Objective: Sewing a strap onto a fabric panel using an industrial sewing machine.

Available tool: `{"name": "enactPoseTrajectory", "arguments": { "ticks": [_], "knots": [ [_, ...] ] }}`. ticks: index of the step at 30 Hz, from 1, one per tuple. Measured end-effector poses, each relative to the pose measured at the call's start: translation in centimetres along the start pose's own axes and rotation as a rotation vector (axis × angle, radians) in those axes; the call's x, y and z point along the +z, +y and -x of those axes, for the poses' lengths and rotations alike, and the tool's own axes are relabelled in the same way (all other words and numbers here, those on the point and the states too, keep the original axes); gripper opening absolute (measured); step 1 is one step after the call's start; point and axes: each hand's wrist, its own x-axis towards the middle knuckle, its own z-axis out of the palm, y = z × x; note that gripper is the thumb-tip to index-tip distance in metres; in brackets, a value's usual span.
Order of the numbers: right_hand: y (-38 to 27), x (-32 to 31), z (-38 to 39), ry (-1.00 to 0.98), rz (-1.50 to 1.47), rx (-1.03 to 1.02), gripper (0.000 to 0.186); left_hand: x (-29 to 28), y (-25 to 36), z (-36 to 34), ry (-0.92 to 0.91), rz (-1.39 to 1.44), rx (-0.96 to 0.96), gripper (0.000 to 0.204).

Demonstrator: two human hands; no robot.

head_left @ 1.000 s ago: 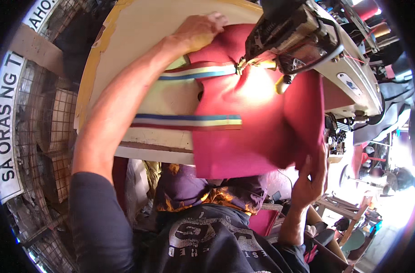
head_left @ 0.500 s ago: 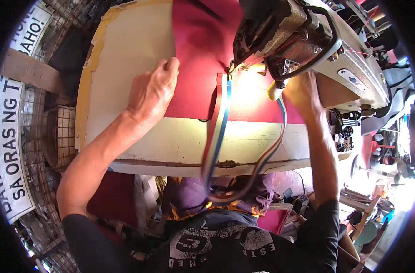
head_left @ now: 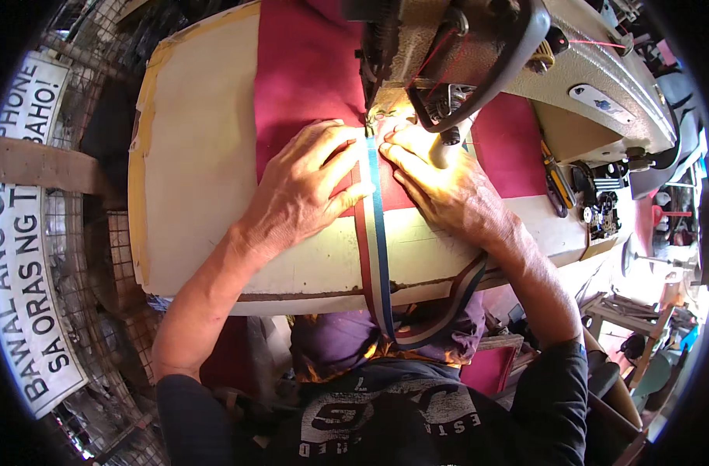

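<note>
A red, white and blue striped ribbon (head_left: 376, 248) lies over maroon fabric (head_left: 292, 70) below the sewing machine (head_left: 479, 46). Its upper end runs to the needle area, and its lower part hangs in a loop past the table's front edge. My left hand (head_left: 308, 182) rests on the fabric to the left of the ribbon, thumb and forefinger apart, the thumb tip across the ribbon. Stretched flat on the fabric, my right hand (head_left: 451, 182) is just right of the ribbon, its fingertips close to the needle area. The needle's tip is hard to make out.
The pale tabletop (head_left: 191, 155) has a worn front edge. A yellow-and-black hand tool (head_left: 556, 182) lies to the right, next to a small mechanism (head_left: 601, 213). On the left, a lettered sign (head_left: 40, 233) hangs on wire mesh. A lamp lights the sewing spot.
My left hand has come right, from the fabric's left edge to the ribbon. My right hand has come left from behind the machine's head onto the fabric. The ribbon's hanging loop has shifted.
</note>
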Motion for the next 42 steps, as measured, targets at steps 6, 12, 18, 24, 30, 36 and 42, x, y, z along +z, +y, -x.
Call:
{"name": "enactPoseTrajectory", "arguments": {
  "ticks": [6, 12, 18, 24, 30, 36, 42],
  "knots": [
    [0.5, -0.2, 0.4, -0.068, 0.1, -0.025, 0.032, -0.3, 0.1, -0.2, -0.048, -0.002, -0.011, 0.052],
    [0.9, -0.2, 0.7, -0.031, 0.094, -0.043, 0.03, -0.6, 0.3, -0.2, -0.072, 0.036, -0.025, 0.055],
    [1.4, -0.4, 0.1, -0.044, 0.119, -0.065, 0.022, -0.7, -0.1, -0.7, -0.083, 0.044, -0.019, 0.053],
    [0.6, -3.3, -0.3, -0.139, 0.138, -0.051, 0.022, -0.6, -0.8, -0.9, -0.043, 0.023, -0.007, 0.049],
    [-2.8, -15.0, 5.2, 0.13, -0.005, 0.489, 0.039, 0.0, -1.7, -0.6, -0.05, 0.048, -0.02, 0.063],
    [11.2, -31.1, 3.9, 0.36, 0.66, 0.518, 0.033, 0.0, -2.7, -0.8, -0.118, -0.01, -0.015, 0.064],
    [25.8, -35.6, 6.9, 0.057, 0.53, 1.012, 0.041, 0.1, -2.6, -0.7, -0.103, -0.02, -0.013, 0.064]
  ]
}}
